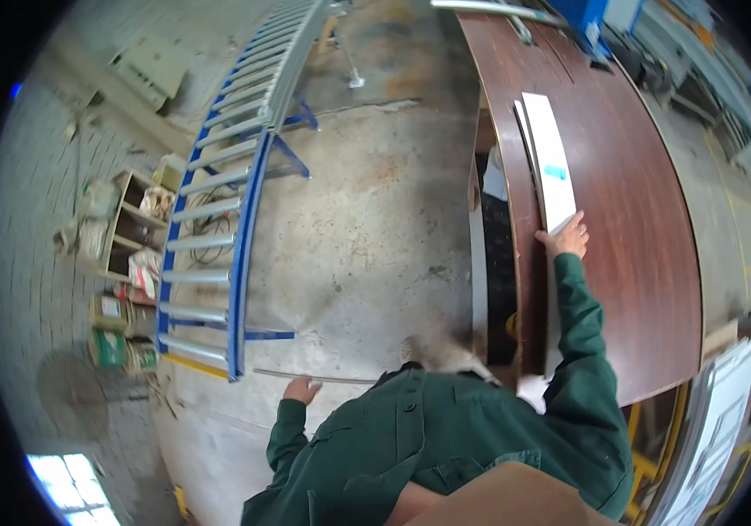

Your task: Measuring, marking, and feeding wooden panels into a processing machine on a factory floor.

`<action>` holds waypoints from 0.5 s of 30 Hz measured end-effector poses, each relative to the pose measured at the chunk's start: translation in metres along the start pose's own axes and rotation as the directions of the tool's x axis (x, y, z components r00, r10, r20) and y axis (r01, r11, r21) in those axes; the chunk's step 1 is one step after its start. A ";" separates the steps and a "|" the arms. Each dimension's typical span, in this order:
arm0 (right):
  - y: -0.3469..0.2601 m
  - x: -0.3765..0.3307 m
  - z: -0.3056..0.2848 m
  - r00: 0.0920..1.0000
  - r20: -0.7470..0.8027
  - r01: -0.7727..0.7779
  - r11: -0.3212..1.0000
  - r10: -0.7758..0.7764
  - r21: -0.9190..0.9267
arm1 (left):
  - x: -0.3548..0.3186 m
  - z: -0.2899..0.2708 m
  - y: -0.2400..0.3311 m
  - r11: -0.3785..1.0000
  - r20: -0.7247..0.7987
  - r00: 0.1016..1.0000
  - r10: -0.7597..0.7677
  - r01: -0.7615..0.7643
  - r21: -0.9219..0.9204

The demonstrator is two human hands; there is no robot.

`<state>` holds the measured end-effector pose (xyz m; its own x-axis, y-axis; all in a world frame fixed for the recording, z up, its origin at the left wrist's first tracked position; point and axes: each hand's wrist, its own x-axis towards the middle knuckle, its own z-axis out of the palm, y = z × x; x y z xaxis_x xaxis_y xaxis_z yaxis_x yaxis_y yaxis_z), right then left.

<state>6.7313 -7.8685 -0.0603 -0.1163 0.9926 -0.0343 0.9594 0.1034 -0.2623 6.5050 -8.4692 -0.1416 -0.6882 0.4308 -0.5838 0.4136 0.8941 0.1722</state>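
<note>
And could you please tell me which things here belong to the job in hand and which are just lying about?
Part of the job, it seems: the right hand; the long, teal-labelled white strip it touches; the brown-topped table beneath.

Apparently just lying about: the blue-framed roller conveyor; the open shelf unit; the green container.

"How is the right arm point(579, 311) held?"
"Stretched forward, the right hand point(567, 235) turned palm down, thumb point(542, 235) spread."
"And the left?"
"The left hand point(303, 389) is held low, out sideways; its finger pose cannot clearly be made out."
</note>
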 end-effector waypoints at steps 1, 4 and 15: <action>0.002 0.002 0.001 1.000 -0.013 0.016 1.000 -0.016 0.011 | 0.025 -0.027 0.000 0.998 -0.066 0.997 0.033 -0.037 -0.055; 0.007 0.007 0.009 0.998 -0.060 0.006 1.000 -0.008 -0.026 | 0.106 -0.106 0.035 0.994 -0.142 0.984 0.109 -0.104 0.042; -0.011 0.014 -0.019 0.960 0.268 -0.053 0.991 0.085 -0.126 | 0.315 -0.212 0.274 0.801 0.024 0.807 0.591 -0.582 -0.139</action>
<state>6.7234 -7.8544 -0.0396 -0.0984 0.9444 -0.3136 0.9889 0.0576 -0.1369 6.2754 -8.0627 -0.1104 -0.2968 0.8726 -0.3879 0.6490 0.4824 0.5883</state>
